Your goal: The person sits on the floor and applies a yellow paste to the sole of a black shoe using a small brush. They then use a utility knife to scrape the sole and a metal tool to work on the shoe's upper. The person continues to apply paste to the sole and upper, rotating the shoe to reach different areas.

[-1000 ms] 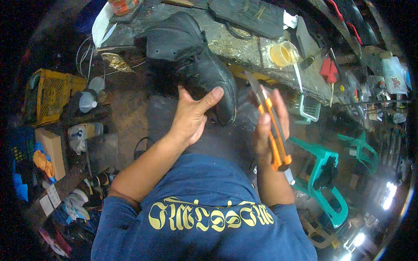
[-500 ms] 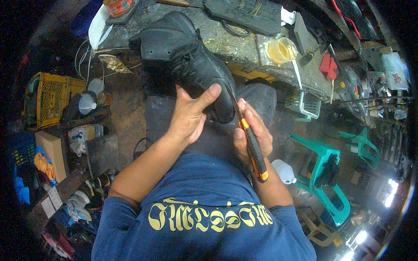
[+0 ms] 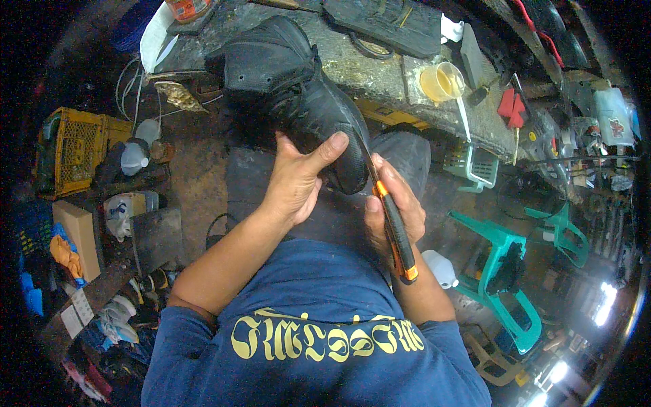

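Note:
A black lace-up boot (image 3: 332, 108) lies on its side across my lap, its shaft toward the bench and its toe toward me. My left hand (image 3: 297, 173) grips the toe end, thumb pressed on the upper and fingers mostly hidden beneath. In my right hand (image 3: 401, 197) is an orange-and-black utility knife (image 3: 397, 234), its blade pointing away from me. The blade lies along the boot's right edge near the toe, where upper and sole meet. Whether it is cutting into the material I cannot tell.
Beyond the boot, a worn workbench (image 3: 390, 78) bears a plastic cup of yellowish liquid (image 3: 442, 81) and a dark slab (image 3: 386, 24). A green plastic chair (image 3: 498, 264) lies tipped at right. Yellow crates (image 3: 81, 146) and a cardboard box (image 3: 76, 234) stand at left.
The boot has shifted very slightly to the right. Less of the knife's blade shows along the boot's edge now. Both hands keep their grips.

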Motion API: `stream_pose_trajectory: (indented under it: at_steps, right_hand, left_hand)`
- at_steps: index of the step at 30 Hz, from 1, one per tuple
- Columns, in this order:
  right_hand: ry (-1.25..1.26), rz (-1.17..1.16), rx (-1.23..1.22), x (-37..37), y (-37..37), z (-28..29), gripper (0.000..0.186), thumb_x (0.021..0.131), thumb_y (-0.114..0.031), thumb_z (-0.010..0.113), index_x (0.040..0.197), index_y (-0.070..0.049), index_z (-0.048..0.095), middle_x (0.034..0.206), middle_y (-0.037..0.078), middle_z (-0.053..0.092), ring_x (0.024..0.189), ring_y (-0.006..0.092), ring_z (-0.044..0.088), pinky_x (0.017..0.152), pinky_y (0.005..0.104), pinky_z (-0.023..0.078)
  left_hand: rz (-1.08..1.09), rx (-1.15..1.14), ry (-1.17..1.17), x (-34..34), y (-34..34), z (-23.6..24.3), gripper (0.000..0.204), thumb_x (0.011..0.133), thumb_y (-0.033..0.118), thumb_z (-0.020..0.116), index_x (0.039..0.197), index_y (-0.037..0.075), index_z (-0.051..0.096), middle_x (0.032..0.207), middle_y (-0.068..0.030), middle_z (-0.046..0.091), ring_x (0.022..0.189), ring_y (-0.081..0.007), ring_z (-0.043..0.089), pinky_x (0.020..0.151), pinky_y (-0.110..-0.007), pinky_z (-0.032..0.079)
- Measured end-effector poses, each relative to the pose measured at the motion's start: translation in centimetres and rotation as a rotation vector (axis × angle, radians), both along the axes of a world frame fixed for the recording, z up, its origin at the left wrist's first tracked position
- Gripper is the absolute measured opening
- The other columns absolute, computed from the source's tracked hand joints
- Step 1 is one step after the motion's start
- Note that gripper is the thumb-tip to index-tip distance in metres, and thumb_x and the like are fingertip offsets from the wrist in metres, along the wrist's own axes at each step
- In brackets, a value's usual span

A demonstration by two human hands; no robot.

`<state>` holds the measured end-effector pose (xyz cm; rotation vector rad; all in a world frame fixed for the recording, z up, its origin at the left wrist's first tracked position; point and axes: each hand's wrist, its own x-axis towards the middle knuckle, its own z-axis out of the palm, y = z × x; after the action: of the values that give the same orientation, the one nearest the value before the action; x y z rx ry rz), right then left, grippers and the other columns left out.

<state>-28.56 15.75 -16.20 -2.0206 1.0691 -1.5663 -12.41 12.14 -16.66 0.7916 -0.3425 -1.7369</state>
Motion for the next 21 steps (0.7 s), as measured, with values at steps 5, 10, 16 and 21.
stream_pose_trajectory:
  at_steps: [5,10,16,21]
  right_hand:
    - [0.039,-0.021,-0.001,0.03,-0.07,0.14,0.035,0.091,-0.003,0.068,0.125,0.004,0.064,0.122,0.028,0.070,0.116,0.0408,0.070,0.101,0.0463,0.056]
    - [0.049,-0.006,-0.005,0.01,-0.17,0.22,0.036,0.089,-0.001,0.068,0.124,0.003,0.064,0.122,0.028,0.071,0.116,0.0403,0.070,0.101,0.0458,0.056]
    - [0.087,-0.013,-0.002,-0.10,-0.12,0.42,0.036,0.087,0.001,0.069,0.123,0.003,0.065,0.121,0.027,0.071,0.115,0.0393,0.071,0.101,0.0457,0.056]
    - [0.102,-0.003,0.017,-0.21,0.07,0.72,0.037,0.086,0.003,0.068,0.122,0.003,0.065,0.121,0.027,0.071,0.116,0.0390,0.070,0.101,0.0455,0.056]
  left_hand:
    - [0.001,0.003,-0.003,0.02,-0.02,-0.15,0.075,0.087,0.011,0.084,0.142,0.017,0.034,0.128,-0.0087,0.060,0.118,-0.0243,0.063,0.100,-0.044,0.055]
    - [0.007,0.022,0.003,0.05,0.01,-0.42,0.076,0.087,0.011,0.085,0.143,0.016,0.034,0.129,-0.0084,0.060,0.121,-0.0240,0.062,0.103,-0.044,0.053]
    - [0.017,0.028,-0.017,0.24,-0.17,-0.38,0.073,0.090,0.016,0.083,0.145,0.015,0.034,0.132,-0.0085,0.059,0.122,-0.0237,0.060,0.104,-0.042,0.052]
    - [0.039,0.027,-0.010,0.23,-0.14,-0.19,0.074,0.090,0.017,0.082,0.146,0.015,0.034,0.134,-0.0088,0.058,0.124,-0.0233,0.060,0.105,-0.041,0.051]
